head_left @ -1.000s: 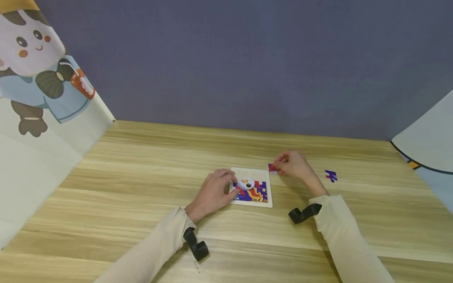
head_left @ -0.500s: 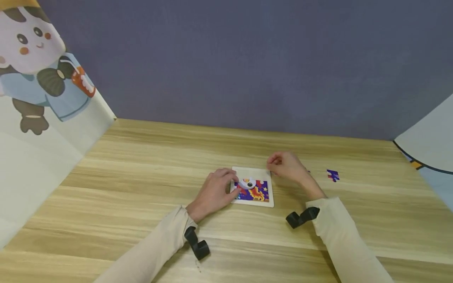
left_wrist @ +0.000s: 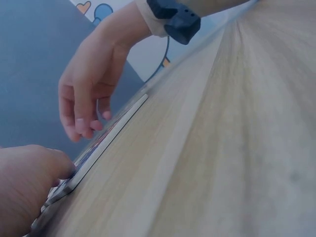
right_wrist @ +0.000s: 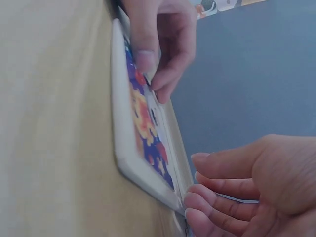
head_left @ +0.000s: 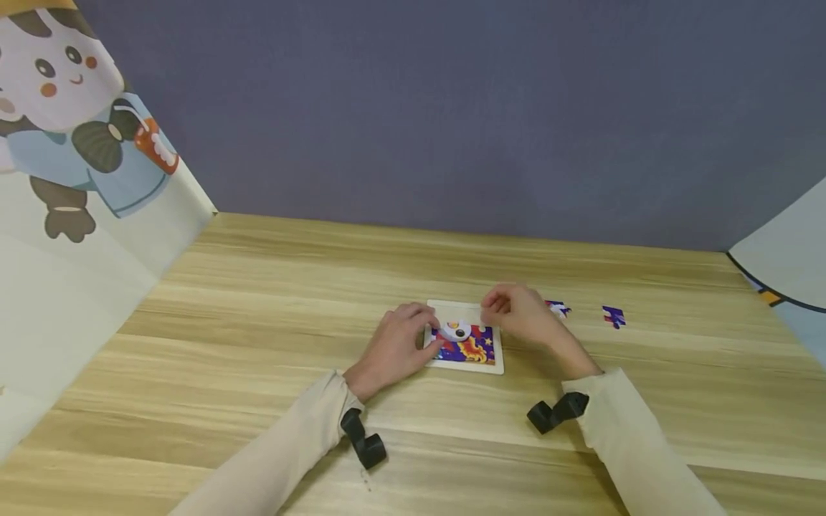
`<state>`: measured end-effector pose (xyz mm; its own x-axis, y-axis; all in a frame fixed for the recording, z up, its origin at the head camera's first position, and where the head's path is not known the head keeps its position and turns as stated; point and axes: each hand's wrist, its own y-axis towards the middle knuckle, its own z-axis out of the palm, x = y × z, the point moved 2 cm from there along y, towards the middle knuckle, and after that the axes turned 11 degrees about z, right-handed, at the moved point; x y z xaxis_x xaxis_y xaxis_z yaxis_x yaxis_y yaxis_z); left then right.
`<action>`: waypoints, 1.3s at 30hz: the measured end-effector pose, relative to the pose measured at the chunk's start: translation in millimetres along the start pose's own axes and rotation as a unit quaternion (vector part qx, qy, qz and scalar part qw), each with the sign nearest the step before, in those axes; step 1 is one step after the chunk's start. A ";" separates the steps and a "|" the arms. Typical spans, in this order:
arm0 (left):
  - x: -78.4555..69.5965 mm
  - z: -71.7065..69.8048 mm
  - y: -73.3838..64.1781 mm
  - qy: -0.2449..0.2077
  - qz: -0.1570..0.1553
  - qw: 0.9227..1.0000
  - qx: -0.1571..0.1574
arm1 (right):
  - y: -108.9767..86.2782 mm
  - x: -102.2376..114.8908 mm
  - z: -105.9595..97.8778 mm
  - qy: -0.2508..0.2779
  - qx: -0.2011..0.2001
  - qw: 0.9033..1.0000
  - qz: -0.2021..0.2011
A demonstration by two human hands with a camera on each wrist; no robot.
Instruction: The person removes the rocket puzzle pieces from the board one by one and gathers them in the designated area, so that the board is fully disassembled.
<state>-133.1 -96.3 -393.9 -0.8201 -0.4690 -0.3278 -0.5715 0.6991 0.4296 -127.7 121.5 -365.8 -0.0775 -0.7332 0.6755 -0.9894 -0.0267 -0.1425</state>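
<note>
A square jigsaw puzzle in a white tray (head_left: 464,369) lies on the table, purple with a flame-coloured figure and a white shape with a dark spot. My left hand (head_left: 395,344) spans the tray's left side, thumb and fingertips resting on top. In the right wrist view, the left thumb (right_wrist: 144,60) presses on the picture. Over the tray's upper right corner is my right hand (head_left: 519,312), with thumb and fingers curled close together. No puzzle piece shows past the right fingertips (right_wrist: 200,159); I cannot tell whether they hold one.
Right of my right hand lies a purple and white puzzle piece (head_left: 558,308), with another purple piece (head_left: 614,316) farther right. Behind the wooden table (head_left: 258,287) rises a dark blue-grey wall (head_left: 413,115). A cartoon panel (head_left: 77,143) stands at the left.
My right hand has moved left from a reddish piece beside the tray to over its upper right corner; that piece is out of sight. A purple and white piece is uncovered. The left hand stays.
</note>
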 end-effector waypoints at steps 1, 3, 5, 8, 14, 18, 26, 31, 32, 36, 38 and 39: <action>-0.2 -0.3 0.1 0.001 0.000 1.000 0.000 | -1.4 -0.4 0.5 -0.001 0.002 1.000 0.001; -0.4 -0.5 0.3 0.000 0.001 1.000 0.000 | -4.2 -0.7 1.2 -0.004 0.006 1.000 0.005; -0.2 -0.4 0.3 -0.001 -0.001 1.000 0.002 | -6.5 -0.8 2.0 -0.008 0.010 1.000 0.011; 0.0 0.4 0.7 -0.003 -0.006 1.000 0.005 | -9.6 -0.7 2.8 -0.013 0.015 1.000 0.016; 0.4 1.5 1.3 -0.001 0.001 1.000 0.002 | -14.3 -2.0 4.3 -0.027 0.018 0.999 0.020; 0.3 1.3 1.3 0.002 0.004 1.000 0.001 | -14.0 -2.4 5.6 -0.034 0.018 0.999 0.033; 1.4 1.2 -0.2 -0.005 0.003 1.000 -0.003 | -13.7 -5.0 8.6 -0.017 0.025 0.999 0.031; 0.6 0.4 -0.7 -0.003 0.007 1.000 -0.009 | -13.3 -4.9 9.3 -0.013 0.025 0.999 0.027; 0.1 0.4 -0.8 -0.005 0.009 1.000 -0.010 | -13.2 -4.7 9.4 -0.013 0.024 0.999 0.029; -2.7 1.7 -0.9 -0.010 0.015 1.000 -0.011 | -12.9 -4.0 10.3 -0.010 0.023 0.999 0.030; -4.7 2.6 -0.8 -0.011 0.020 1.000 -0.008 | -12.9 -4.1 10.5 -0.009 0.022 0.999 0.029; -5.9 3.0 -0.8 -0.011 0.023 1.000 -0.007 | -13.2 -3.9 10.2 -0.009 0.022 0.999 0.028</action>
<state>-127.7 -92.5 -394.8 -0.8448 -0.4239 -0.3264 -0.5336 0.7124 0.4558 -113.2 117.8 -373.9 -0.1295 -0.7462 0.6531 -0.9774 -0.0151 -0.2111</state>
